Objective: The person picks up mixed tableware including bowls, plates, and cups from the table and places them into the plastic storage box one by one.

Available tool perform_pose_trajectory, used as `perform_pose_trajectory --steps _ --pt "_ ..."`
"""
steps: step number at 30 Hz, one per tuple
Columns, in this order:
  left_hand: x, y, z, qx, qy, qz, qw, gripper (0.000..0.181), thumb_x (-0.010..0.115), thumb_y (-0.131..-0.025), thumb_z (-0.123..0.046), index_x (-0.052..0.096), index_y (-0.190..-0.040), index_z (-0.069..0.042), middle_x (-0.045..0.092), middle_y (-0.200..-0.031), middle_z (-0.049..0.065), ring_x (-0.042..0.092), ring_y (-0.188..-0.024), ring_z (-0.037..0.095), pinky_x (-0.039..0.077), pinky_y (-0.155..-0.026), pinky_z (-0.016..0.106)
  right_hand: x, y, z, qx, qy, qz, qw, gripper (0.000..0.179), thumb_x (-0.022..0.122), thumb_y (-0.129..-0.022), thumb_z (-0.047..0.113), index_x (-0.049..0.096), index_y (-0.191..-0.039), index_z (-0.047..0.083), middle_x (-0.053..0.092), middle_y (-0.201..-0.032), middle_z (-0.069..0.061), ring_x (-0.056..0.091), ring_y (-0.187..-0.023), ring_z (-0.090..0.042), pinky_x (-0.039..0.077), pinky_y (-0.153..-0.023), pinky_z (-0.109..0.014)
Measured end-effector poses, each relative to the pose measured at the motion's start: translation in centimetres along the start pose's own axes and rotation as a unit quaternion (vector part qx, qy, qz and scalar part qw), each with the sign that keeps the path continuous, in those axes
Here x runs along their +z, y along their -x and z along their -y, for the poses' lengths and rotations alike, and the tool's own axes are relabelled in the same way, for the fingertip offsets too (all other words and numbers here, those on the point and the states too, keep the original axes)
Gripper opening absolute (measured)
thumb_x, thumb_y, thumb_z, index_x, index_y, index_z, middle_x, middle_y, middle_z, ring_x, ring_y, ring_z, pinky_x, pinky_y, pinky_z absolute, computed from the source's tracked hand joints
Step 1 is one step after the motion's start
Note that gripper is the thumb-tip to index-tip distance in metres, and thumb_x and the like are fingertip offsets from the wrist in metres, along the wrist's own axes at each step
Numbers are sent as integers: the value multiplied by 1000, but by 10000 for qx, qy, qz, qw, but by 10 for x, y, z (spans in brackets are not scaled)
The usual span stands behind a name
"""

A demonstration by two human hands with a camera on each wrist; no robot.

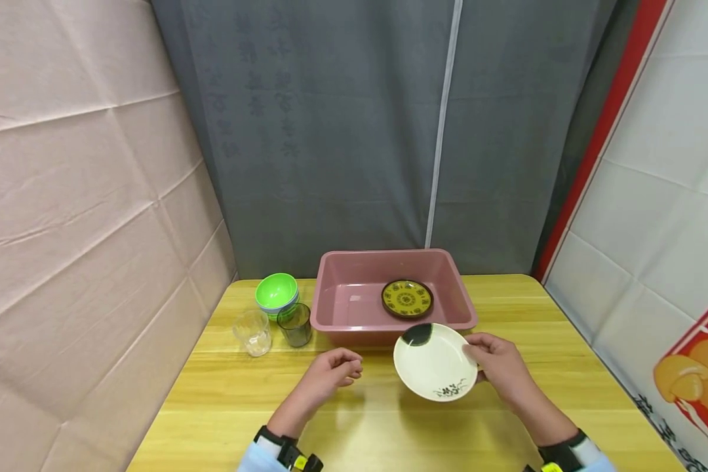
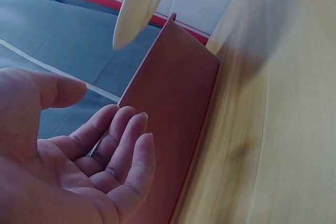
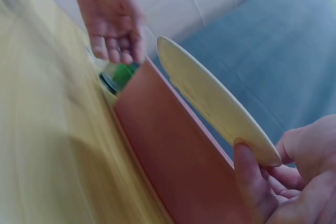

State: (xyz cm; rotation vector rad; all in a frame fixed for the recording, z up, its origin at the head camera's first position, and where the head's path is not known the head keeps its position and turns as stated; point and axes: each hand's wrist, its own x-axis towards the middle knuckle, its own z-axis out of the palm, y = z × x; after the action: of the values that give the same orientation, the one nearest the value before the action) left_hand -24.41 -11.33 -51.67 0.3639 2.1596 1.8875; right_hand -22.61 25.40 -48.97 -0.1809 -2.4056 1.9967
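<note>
My right hand (image 1: 498, 367) pinches the right rim of a white plate (image 1: 431, 367) with a dark patch and a small flower print. The plate is held above the table, in front of the pink basin (image 1: 383, 328). In the right wrist view the plate (image 3: 210, 90) appears edge-on between thumb and fingers. Left of the plate, my left hand (image 1: 329, 375) hovers with loosely bent fingers and holds nothing; the left wrist view shows its palm (image 2: 63, 182) bare. Inside the basin lies a yellow plate with a dark rim (image 1: 407, 299).
Left of the basin stand stacked bowls, a green bowl (image 1: 276, 290) on top, with a dark glass (image 1: 295, 325) and a clear glass (image 1: 254, 333) in front. A grey curtain (image 1: 330, 131) hangs behind the wooden table (image 1: 366, 439); cloth walls flank both sides.
</note>
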Motion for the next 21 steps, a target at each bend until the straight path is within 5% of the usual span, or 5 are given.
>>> perform_pose_trajectory --steps 9,21 --pt "14 -4 -2 7 511 -101 9986 34 66 -111 -22 69 -128 8 75 -113 13 73 -101 22 64 -95 43 35 4 -1 -160 -289 238 9992 30 66 -110 6 66 -133 -13 78 -104 -15 73 -75 -23 64 -59 -39" --pt "27 -2 -3 -343 1396 -61 9896 35 65 -110 -19 66 -132 8 75 -106 2 72 -93 17 64 -86 36 56 5 -6 -173 -544 139 9983 25 68 -107 2 68 -127 -13 79 -100 -17 72 -73 -22 63 -57 -37"
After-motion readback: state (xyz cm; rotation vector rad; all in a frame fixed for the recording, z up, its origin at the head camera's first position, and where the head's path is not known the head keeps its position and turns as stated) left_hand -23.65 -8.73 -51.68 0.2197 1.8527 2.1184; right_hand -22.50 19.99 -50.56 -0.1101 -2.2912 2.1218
